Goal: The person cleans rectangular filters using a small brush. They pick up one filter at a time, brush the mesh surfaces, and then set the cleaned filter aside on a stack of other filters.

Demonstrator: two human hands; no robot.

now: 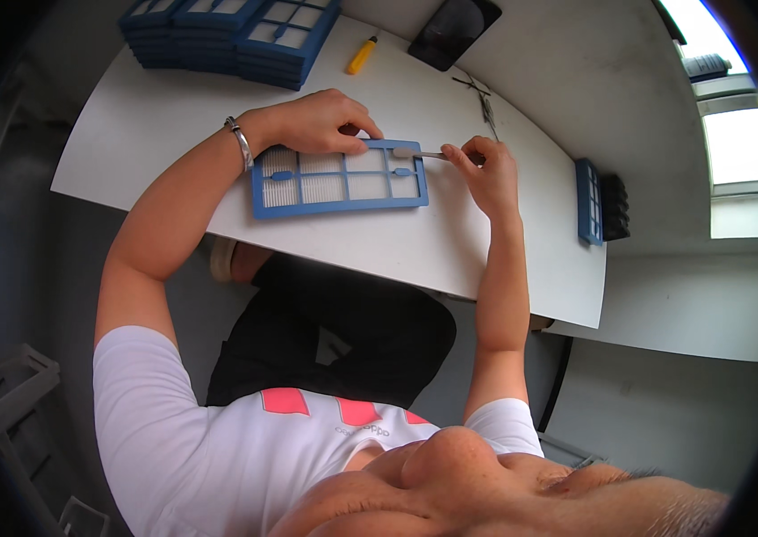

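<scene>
Right hand [489, 170]: fingers closed in a pinch around the end of a slim tool [431, 156], whose pale, blunt head points left and lies over the upper right corner of a blue-framed filter [343, 183]. Left hand [321, 123]: half curled at the filter's far edge, forefinger and thumb a little apart, the thumb reaching over the frame. We cannot tell whether it grips or merely steadies.

The filter lies flat near the front edge of the white worktop [522, 259], its long side running left to right. We see a blue grid across pale pleated material, with a small blue tab towards either end. A silvery bracelet [243, 148] circles the left wrist.

Farther out, beyond the left forearm, we note stacks of blue-framed filters [280, 54] at the back left. Just right of them lies a yellow-handled tool [362, 56]; then a dark flat panel [455, 34] by the wall. Some thin dark implements [487, 112] lie beyond the right hand, too small for us to identify. At the worktop's right end we find another blue frame [588, 201] beside a black ridged stack [614, 208]. Below left, near the floor: a pale crate [21, 398].
</scene>
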